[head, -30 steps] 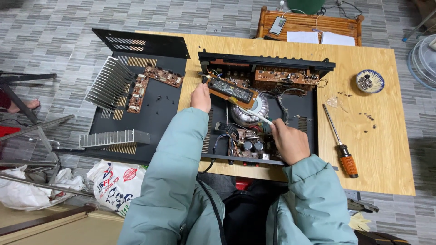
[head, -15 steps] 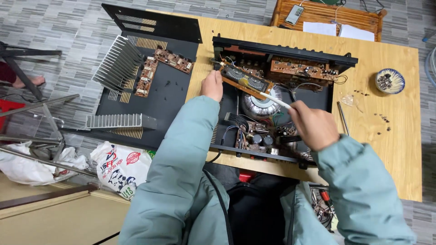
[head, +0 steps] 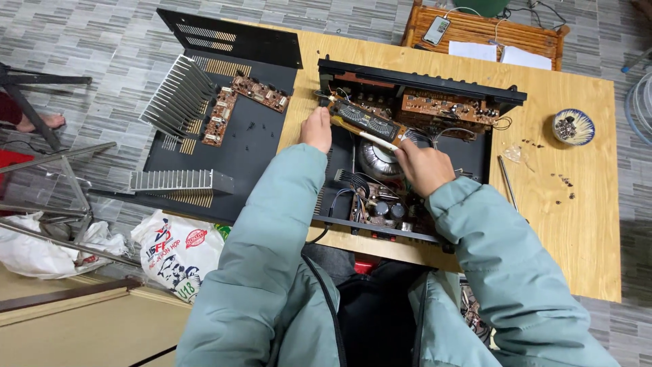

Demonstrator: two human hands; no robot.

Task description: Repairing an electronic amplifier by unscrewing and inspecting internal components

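An opened black amplifier chassis (head: 414, 80) lies on a wooden table (head: 577, 217). Brown circuit boards (head: 445, 109) line its far side and a round metal transformer (head: 375, 162) sits in the middle. My left hand (head: 316, 129) rests on the left end of a long tilted board (head: 367, 121) inside the chassis. My right hand (head: 422, 165) grips a thin white-shafted tool (head: 372, 138) whose tip reaches toward that board. Both sleeves are pale green.
A removed black cover (head: 231, 146) holds two finned heat sinks (head: 180, 92) and small boards (head: 261, 94) to the left. A screwdriver (head: 506, 182) and a small bowl (head: 572, 127) of parts lie on the right. A wooden tray (head: 485, 30) stands behind. A printed plastic bag (head: 176, 251) is on the floor.
The view has shifted, so everything sits lower and further right in frame. My right hand has moved the tool tip up and left toward the tilted board. My left hand stays on the board.
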